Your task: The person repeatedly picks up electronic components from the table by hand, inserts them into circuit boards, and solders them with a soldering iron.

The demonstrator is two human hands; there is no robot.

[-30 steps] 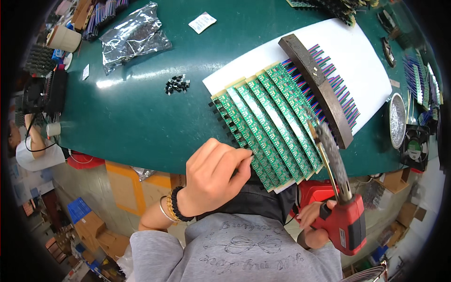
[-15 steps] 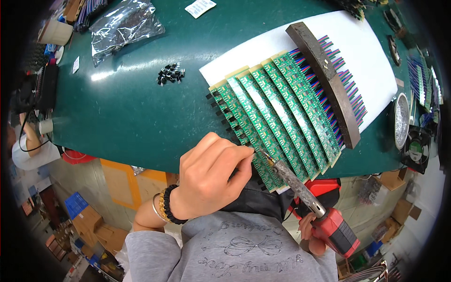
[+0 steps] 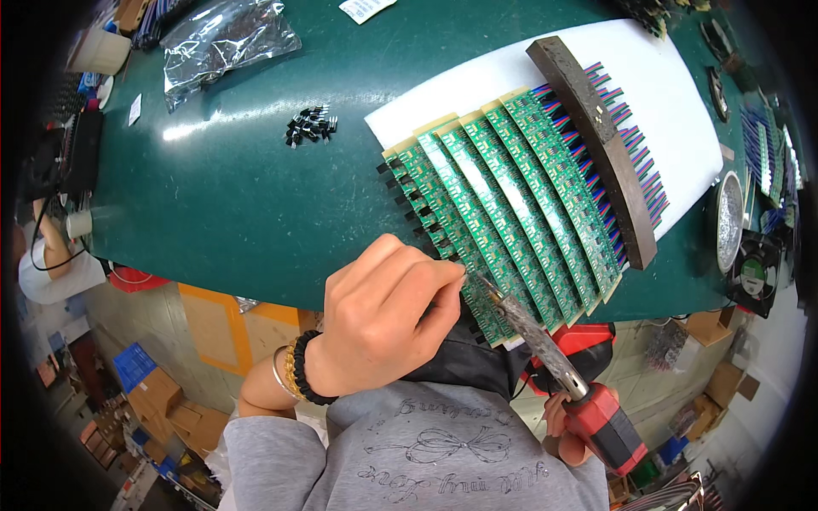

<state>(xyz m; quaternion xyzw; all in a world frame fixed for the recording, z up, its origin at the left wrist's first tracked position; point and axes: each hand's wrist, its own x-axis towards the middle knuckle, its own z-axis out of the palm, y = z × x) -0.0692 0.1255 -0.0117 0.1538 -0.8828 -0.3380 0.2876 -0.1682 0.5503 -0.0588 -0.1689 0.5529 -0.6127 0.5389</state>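
Note:
My left hand (image 3: 379, 315) is closed in a pinch at the near left edge of a row of green circuit boards (image 3: 503, 204). Whatever its fingertips hold is hidden. My right hand (image 3: 567, 433) is wrapped round the red and black handle of a soldering iron (image 3: 545, 347). The iron's thin tip reaches the nearest board, just right of my left fingertips. Black components (image 3: 415, 194) with short bodies stick out along that board's left edge. A dark heavy bar (image 3: 596, 145) lies across the boards' far side, over their red, blue and black wires (image 3: 639, 162).
The boards lie on a white foam sheet (image 3: 682, 94). Loose black components (image 3: 311, 126) form a small pile on the green table (image 3: 213, 204). A clear plastic bag (image 3: 226, 51) is at the back left. At right are a round metal dish (image 3: 728, 221) and a small fan (image 3: 754, 272).
The iron's tip has drawn slightly away from my left fingertips. My left hand keeps its pinch at the board edge. The whole view has shifted a little.

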